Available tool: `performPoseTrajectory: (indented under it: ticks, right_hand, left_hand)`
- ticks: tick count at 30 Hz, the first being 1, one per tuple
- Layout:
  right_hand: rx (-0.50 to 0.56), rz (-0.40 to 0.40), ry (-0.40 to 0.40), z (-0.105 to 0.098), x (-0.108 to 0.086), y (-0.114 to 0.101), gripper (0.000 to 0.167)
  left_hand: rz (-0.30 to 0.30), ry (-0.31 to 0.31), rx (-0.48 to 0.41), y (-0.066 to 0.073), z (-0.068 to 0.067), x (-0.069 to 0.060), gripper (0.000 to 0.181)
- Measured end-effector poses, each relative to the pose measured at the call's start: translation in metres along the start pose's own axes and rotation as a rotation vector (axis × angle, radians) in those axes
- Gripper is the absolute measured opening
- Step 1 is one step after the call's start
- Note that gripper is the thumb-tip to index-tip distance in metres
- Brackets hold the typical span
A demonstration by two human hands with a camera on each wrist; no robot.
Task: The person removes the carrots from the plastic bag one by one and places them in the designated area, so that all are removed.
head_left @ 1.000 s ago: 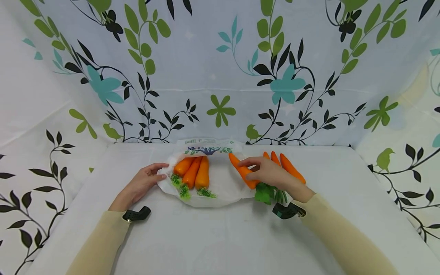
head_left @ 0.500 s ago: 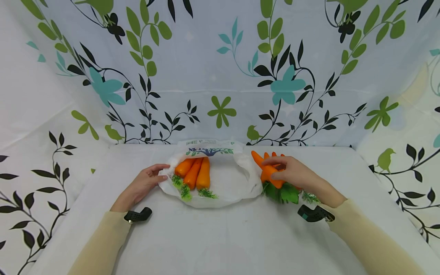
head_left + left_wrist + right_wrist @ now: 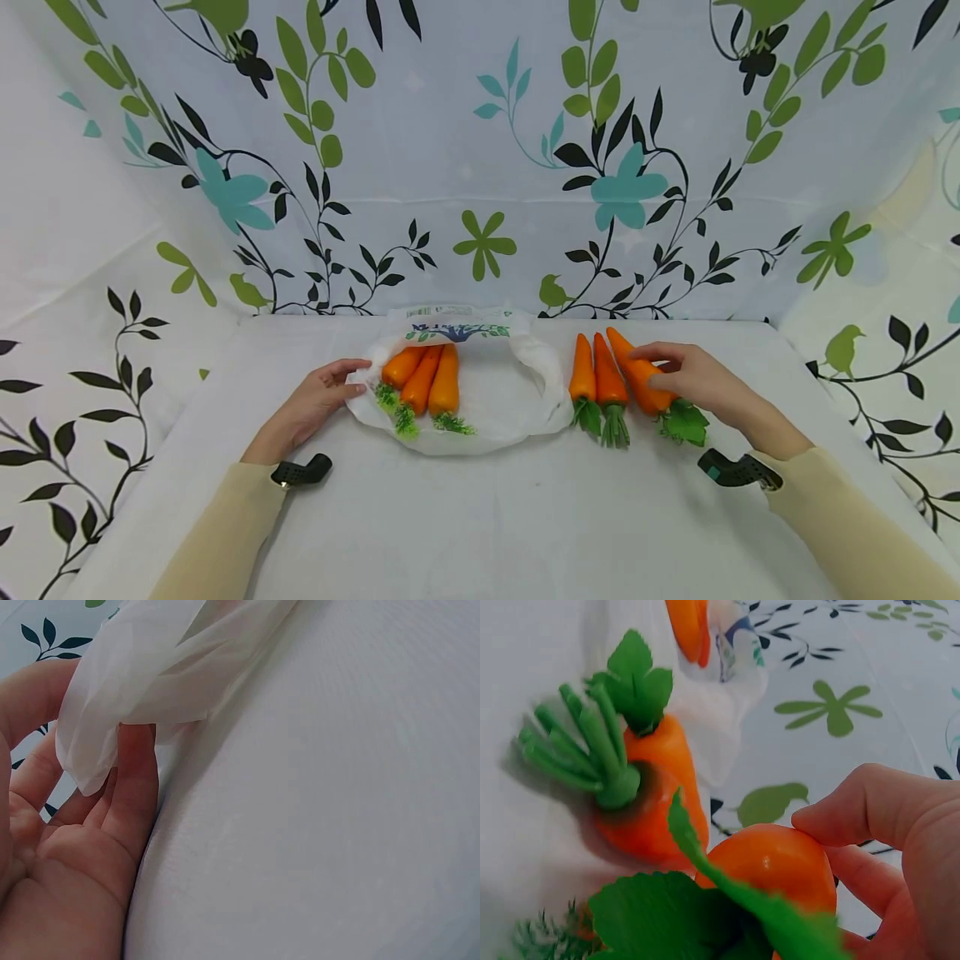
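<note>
A white plastic bag [image 3: 498,396] lies with its mouth toward me. Three orange carrots [image 3: 444,383] with frilly green tops are inside it. My left hand [image 3: 315,404] holds the bag's left edge; in the left wrist view, thin plastic [image 3: 157,682] sits between thumb and fingers. My right hand [image 3: 701,383] grips an orange carrot [image 3: 637,375] with broad green leaves, right of the bag. Two more carrots, one leafy [image 3: 582,371] and one with cut green stems [image 3: 610,379], lie between bag and right hand. A feathery green top [image 3: 544,934] shows beneath the held carrot; its body is mostly hidden.
A white cloth covers the table [image 3: 480,525]. Behind it hangs a curtain [image 3: 420,150] printed with leaves, flowers and birds. Each wrist wears a black strap with a camera mount [image 3: 302,469].
My right hand has carried the leafy carrot rightward, from over the bag's right side to beyond the two loose carrots. The left hand stays on the bag's edge.
</note>
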State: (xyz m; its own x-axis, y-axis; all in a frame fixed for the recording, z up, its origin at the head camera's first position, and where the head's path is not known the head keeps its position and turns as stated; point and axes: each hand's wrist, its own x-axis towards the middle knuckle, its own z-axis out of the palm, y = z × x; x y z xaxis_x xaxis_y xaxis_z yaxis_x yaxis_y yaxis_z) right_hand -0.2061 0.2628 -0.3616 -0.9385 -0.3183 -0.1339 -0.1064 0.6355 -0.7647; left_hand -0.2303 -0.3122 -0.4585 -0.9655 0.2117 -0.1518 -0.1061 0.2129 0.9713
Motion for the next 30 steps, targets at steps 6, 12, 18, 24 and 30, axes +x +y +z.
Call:
performPoseTrajectory:
  ticks: [6, 12, 18, 24, 30]
  right_hand:
    - [0.004, 0.019, 0.026, -0.011, -0.005, 0.021, 0.046]
    - [0.002, 0.043, 0.034, -0.019, -0.01, 0.04, 0.046]
    - [0.003, 0.073, 0.049, -0.025, -0.01, 0.055, 0.047]
    - [-0.001, 0.1, 0.061, -0.028, -0.008, 0.069, 0.048]
    - [-0.015, 0.128, 0.065, -0.029, -0.007, 0.075, 0.049]
  left_hand:
    - [0.001, -0.007, -0.002, 0.001, 0.0, -0.001, 0.054]
    - [0.003, -0.007, -0.004, 0.003, 0.001, -0.003, 0.055]
    - [0.011, -0.015, -0.007, 0.005, 0.001, -0.004, 0.056]
    - [0.013, -0.017, -0.025, 0.005, 0.001, -0.004, 0.055]
    - [0.011, -0.017, -0.043, 0.004, 0.002, -0.004, 0.055]
